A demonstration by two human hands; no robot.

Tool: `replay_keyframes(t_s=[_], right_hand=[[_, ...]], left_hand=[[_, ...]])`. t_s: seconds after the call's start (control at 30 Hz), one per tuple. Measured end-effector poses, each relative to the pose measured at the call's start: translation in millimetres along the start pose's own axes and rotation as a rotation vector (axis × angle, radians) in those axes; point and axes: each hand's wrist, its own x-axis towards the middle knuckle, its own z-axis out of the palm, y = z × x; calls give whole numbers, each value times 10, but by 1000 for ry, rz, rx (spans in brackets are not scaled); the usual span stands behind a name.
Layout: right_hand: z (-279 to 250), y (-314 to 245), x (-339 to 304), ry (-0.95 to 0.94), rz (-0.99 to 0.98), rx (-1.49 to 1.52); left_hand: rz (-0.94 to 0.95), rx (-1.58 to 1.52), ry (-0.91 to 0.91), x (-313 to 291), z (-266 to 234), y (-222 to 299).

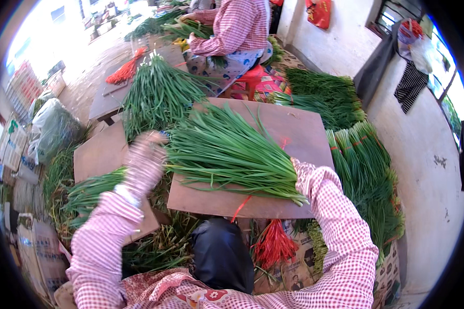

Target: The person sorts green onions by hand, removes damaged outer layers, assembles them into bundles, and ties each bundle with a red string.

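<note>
A large bunch of garlic chives (232,152) lies across the brown board in front of me, leaves to the left and pale stem ends to the right. My right hand (302,174) is closed at those stem ends; its fingers are largely hidden. Off the leaf tips, to the left, my left hand (148,149) is smeared by motion, so its fingers cannot be made out. A red tie strand (241,207) hangs over the board's near edge, below the bunch. Beyond my left hand, a loose heap of chives (160,92) rests on another board.
Tied bunches of chives (363,170) line the wall at right. Red strands (276,244) hang below the near board (216,206). More chives (95,193) lie at left, near a plastic bag (56,129). A co-worker (237,31) handles greens ahead, beside a red stool (250,82).
</note>
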Motion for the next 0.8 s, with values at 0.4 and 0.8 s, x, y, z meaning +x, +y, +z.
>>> replay_keyframes(t_s=[0.4,0.8], right_hand=[[119,19,39,-85,-50,-9],[106,560,-481,238,25,156]], left_hand=[[491,670,-934,331,2146,1065],[182,662,-1006,388,2172,864]])
